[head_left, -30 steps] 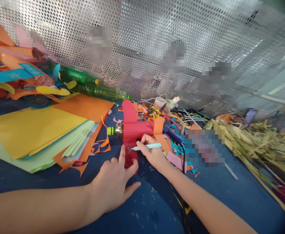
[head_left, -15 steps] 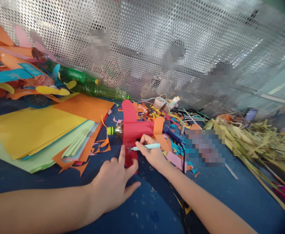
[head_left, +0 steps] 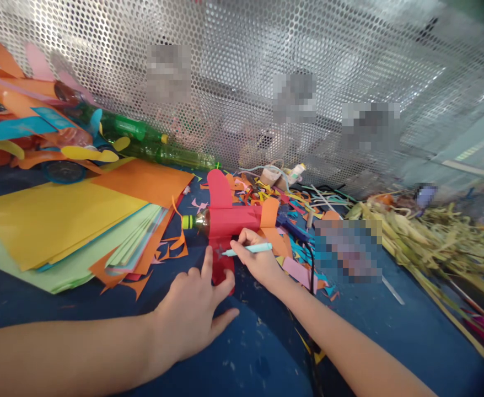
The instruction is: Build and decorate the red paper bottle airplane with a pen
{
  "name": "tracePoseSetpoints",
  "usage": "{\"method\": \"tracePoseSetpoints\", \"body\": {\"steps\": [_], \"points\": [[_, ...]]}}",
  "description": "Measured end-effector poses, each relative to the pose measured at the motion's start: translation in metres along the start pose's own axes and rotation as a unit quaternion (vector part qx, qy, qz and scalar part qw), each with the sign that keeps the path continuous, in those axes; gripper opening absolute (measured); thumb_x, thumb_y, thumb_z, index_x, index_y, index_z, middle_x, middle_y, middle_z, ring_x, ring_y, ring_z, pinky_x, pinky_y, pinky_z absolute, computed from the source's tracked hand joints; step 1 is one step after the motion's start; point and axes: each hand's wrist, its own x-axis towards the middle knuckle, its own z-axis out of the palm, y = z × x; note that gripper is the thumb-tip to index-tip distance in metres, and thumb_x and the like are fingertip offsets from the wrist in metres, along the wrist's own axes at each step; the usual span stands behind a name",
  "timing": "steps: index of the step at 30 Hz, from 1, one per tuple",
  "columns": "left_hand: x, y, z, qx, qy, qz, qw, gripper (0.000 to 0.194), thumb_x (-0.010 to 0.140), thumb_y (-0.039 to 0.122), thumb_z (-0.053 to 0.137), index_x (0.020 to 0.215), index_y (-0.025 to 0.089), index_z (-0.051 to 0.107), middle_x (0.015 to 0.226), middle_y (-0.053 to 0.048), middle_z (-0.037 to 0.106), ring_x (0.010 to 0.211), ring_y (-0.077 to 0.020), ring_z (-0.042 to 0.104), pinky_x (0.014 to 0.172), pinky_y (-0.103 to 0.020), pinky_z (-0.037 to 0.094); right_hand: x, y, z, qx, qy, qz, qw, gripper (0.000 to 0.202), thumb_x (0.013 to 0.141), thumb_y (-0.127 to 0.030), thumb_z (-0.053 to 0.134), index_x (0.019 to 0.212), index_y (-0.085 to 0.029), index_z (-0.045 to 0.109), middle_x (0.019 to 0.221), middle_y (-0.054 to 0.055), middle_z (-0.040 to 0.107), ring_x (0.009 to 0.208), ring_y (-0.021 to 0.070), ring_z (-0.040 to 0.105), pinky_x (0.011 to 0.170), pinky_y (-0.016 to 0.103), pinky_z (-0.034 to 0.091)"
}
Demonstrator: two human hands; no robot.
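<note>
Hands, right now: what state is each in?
Left hand: open, fingers spread, fingertips at the red paper wing, gripping nothing.
Right hand: closed on the light blue marker, tip at the same wing.

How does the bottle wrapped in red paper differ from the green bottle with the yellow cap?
Red paper hides most of the wrapped bottle, while the green bottle shows its green plastic.
The wrapped bottle has paper wings sticking out; none can be seen on the green bottle.
The cap of the wrapped bottle points to the left of the picture, that of the green bottle to the right.
Both lie on their sides with caps on.
</note>
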Motion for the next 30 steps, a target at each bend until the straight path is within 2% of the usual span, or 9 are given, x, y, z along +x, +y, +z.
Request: {"method": "tracePoseSetpoints", "body": {"steps": [30], "points": [[-0.0003, 0.0002, 0.0021, 0.014, 0.014, 0.005, 1.000, 0.050, 0.091, 0.054, 0.030, 0.131, 0.028, 0.048, 0.138, -0.026, 0.043, 0.071, -0.0308, 0.064, 0.056, -0.041, 0.050, -0.0007, -0.0009, -0.0006, -0.001, 0.020, 0.004, 1.000, 0.029, 0.084, -0.032, 0.055, 0.063, -0.021, 0.038, 0.053, -0.007, 0.036, 0.047, 0.0086, 0.031, 0.047, 0.022, 0.025]]}}
